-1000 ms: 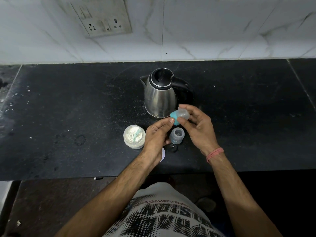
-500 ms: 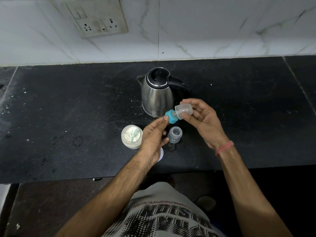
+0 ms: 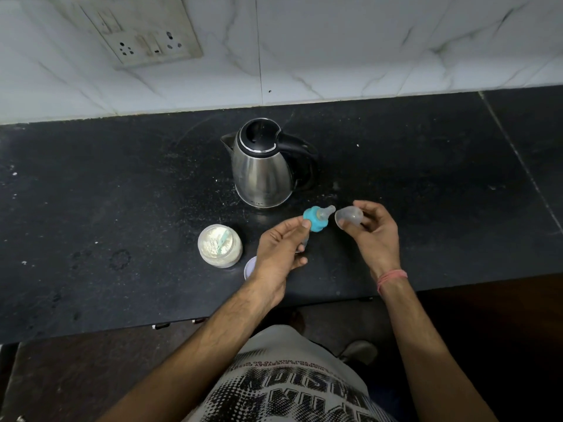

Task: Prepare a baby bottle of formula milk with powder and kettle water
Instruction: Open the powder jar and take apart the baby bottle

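The black surface was a bit dusty, so ignore that lol. Furthest left of my stuff sat the open jar of formula powder, with the little teal scoop stuck in it. Just right of the jar, a pale round lid peeked out from under my wrist. My left hand had its grip pinched on the teal ring with the teat, nipple pointing right. The bottle itself was mostly hidden behind that hand, so I couldn't really make it out. Behind all this stood the steel kettle, lid down, handle to the right. My right hand had its grip curled around the clear cap, held apart from the teat.
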`<state>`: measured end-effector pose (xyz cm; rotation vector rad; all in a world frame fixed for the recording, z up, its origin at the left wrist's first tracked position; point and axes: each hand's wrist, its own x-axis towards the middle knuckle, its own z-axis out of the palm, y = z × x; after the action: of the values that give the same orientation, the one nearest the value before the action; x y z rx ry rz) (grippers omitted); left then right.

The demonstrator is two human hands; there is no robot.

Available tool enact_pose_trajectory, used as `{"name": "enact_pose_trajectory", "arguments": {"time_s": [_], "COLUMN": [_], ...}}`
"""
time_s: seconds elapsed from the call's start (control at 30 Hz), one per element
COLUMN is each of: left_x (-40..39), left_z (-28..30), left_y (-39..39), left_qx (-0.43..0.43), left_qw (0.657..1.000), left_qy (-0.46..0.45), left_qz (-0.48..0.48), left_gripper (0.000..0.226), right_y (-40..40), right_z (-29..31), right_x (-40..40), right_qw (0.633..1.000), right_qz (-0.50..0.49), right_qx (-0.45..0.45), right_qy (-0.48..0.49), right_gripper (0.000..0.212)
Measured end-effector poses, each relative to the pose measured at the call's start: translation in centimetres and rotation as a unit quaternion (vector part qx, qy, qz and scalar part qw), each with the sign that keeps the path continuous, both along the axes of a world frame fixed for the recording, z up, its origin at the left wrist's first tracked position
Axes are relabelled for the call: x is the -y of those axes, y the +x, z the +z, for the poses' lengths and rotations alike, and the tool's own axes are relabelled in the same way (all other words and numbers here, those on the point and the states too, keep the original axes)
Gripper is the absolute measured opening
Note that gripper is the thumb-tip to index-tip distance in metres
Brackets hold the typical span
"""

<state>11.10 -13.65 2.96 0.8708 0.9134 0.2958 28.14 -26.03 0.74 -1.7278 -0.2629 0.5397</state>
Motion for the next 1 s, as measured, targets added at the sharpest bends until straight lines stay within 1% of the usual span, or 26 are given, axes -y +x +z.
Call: {"name": "enact_pose_trajectory", "arguments": {"time_s": [0.13,0.23,0.33,0.43,0.53,0.57,0.67,0.7,0.8,0.83,0.93,1.0], "left_x": [2.9,4.2,4.8,5.2,5.6,5.8,6.1,6.2,6.2,6.3,6.2,6.2], "left_z": [-0.6,-1.1,-1.8,-2.7,-3.8,-4.2,-5.0,-5.1,-5.1,-5.1,-5.1,-5.2], "left_y": [1.0,1.2,1.4,1.5,1.4,1.5,1.7,1.8,2.2,2.2,2.3,2.3], "left_qx": [-0.036,-0.05,-0.058,-0.076,-0.096,-0.099,-0.101,-0.098,-0.088,-0.085,-0.075,-0.072], "left_qw": [0.997,0.995,0.996,0.994,0.987,0.985,0.979,0.977,0.973,0.972,0.974,0.976], "left_qy": [0.055,0.057,0.015,-0.065,-0.127,-0.144,-0.176,-0.186,-0.209,-0.212,-0.21,-0.202], "left_qz": [-0.044,-0.067,-0.064,-0.038,-0.008,0.004,0.026,0.032,0.048,0.05,0.048,0.046], "left_gripper": [0.018,0.021,0.02,0.017,0.013,0.013,0.013,0.013,0.012,0.012,0.011,0.01], "right_y": [0.4,0.9,1.2,1.5,1.8,1.9,1.8,1.6,0.4,-0.2,-1.4,-1.9], "right_z": [-1.6,-3.0,-4.3,-5.4,-5.9,-5.9,-5.4,-5.0,-3.9,-3.6,-3.3,-3.3], "right_x": [1.9,3.0,3.7,4.0,4.1,4.2,4.5,4.6,5.1,5.3,5.3,5.0], "right_qw": [0.998,0.993,0.987,0.98,0.973,0.969,0.955,0.95,0.933,0.931,0.931,0.931], "right_qz": [0.015,0.031,0.041,0.054,0.07,0.079,0.109,0.112,0.128,0.147,0.226,0.25], "right_qx": [0.027,0.057,0.081,0.103,0.131,0.142,0.178,0.197,0.268,0.272,0.23,0.207], "right_qy": [-0.055,-0.101,-0.13,-0.161,-0.179,-0.186,-0.209,-0.213,-0.204,-0.194,-0.169,-0.163], "right_gripper": [0.051,0.053,0.051,0.05,0.052,0.056,0.079,0.083,0.08,0.079,0.079,0.075]}}
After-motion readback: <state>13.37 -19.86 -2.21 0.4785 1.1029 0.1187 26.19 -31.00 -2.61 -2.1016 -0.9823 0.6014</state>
